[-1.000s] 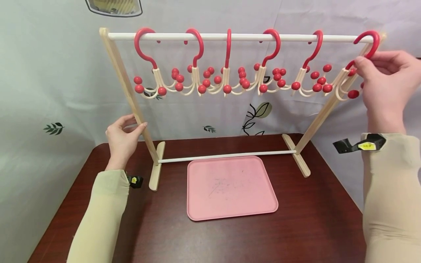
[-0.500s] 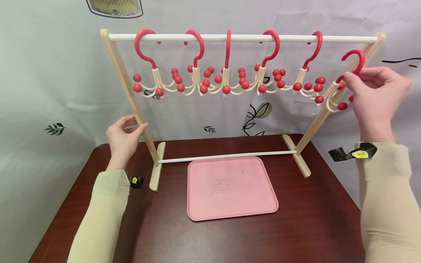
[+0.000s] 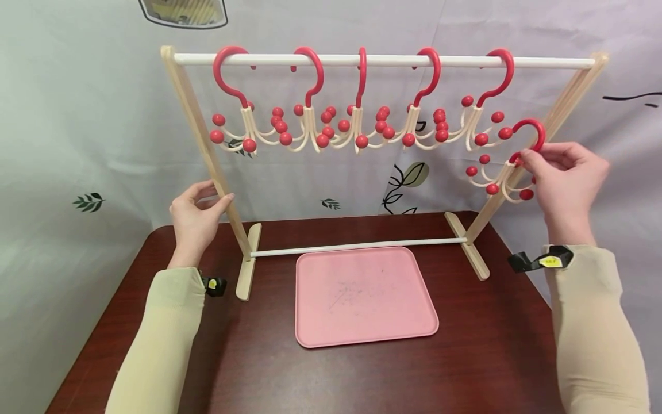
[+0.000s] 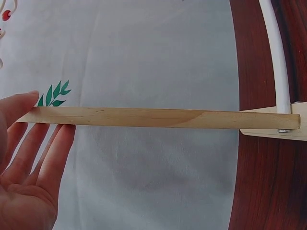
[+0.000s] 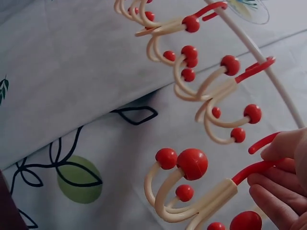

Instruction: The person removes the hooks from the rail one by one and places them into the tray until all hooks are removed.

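Note:
My right hand [image 3: 574, 184] pinches the red hook of a multi-prong hanger [image 3: 501, 178] with cream arms and red ball tips. That hanger is off the rod, in front of the rack's right post. In the right wrist view my thumb and fingers [image 5: 276, 191] hold its red stem. With thumb on one side and fingers on the other, my left hand [image 3: 195, 218] grips the left wooden post [image 4: 158, 117] of the rack partway up. Several similar hangers [image 3: 360, 123] hang by red hooks from the white top rod [image 3: 388, 60].
A pink tray [image 3: 364, 339] lies on the dark red-brown table [image 3: 351, 379] in front of the white lower rod [image 3: 357, 247]. The rack's wooden feet [image 3: 474, 261] stand on the tabletop. Behind is a pale patterned cloth [image 3: 289, 190].
My right hand has lifted the rightmost hanger off the top rod and moved it down and left. The hanger beside it has swung round. My left hand stays on the post.

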